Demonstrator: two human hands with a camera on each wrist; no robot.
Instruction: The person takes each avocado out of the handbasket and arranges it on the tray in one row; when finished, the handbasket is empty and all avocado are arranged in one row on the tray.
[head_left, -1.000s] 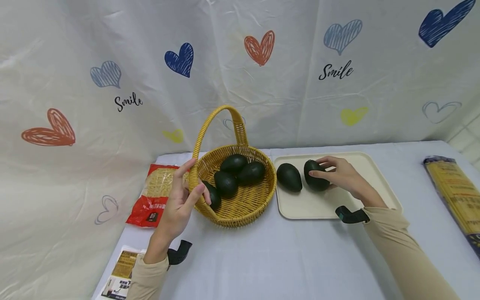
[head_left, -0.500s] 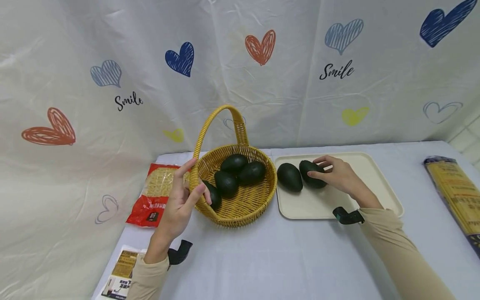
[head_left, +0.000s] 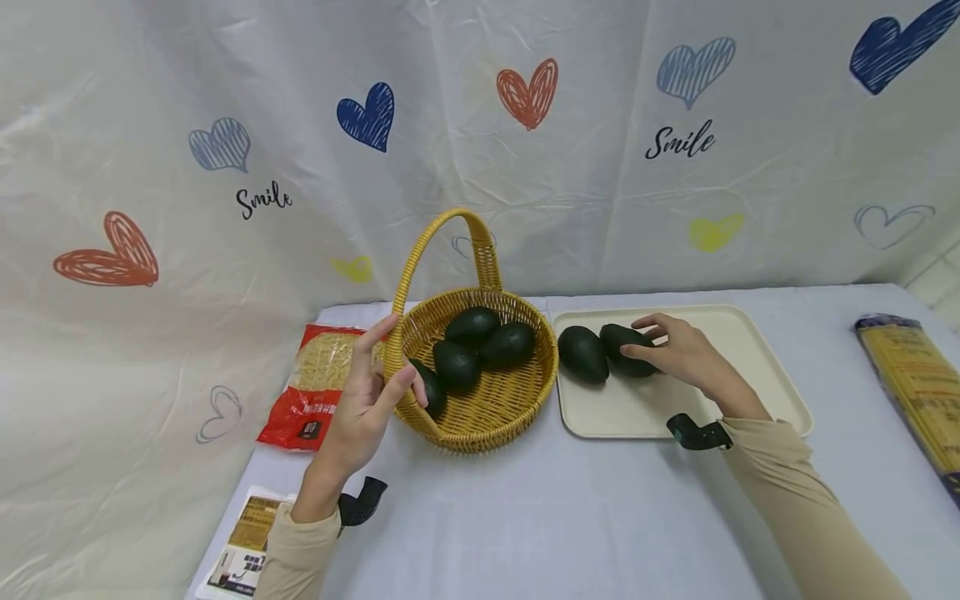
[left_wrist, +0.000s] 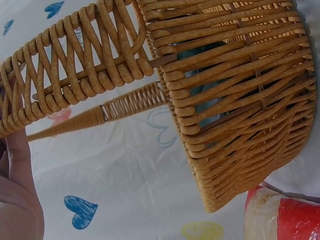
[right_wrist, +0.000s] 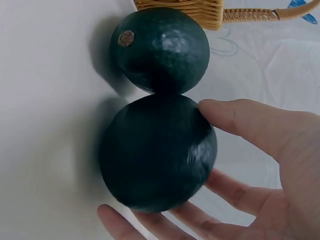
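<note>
A: Right hand (head_left: pixel 678 354) is on the tray (head_left: pixel 757 367), fingers (right_wrist: pixel 235 117) curled round one avocado (head_left: pixel 626 348). It touches the second avocado (head_left: pixel 582 354), which lies between it and the basket (head_left: pixel 480 367).

B: Firm hold?

A: Thumb on one side, fingers under and behind. Looks more like a cradle than a clamp. The skin is smooth and the shape rounded, so it could slip out on a quick lift.

B: Left hand?

A: Left hand (head_left: pixel 366 404) is at the basket rim where the handle (head_left: pixel 442 242) joins it. Thumb and fingers pinch the weave. Basket stands flat on the tabletop (head_left: pixel 540 517), four avocados inside.

B: Risks?

A: First, a nudge on the neighbour avocado could roll it across the tray. Second, the one-sided pinch may tip the basket if pulled, shifting the fruit. Third, the noodle pack (head_left: pixel 311 383) lies just left of the basket; a slide that way would hit it.
</note>
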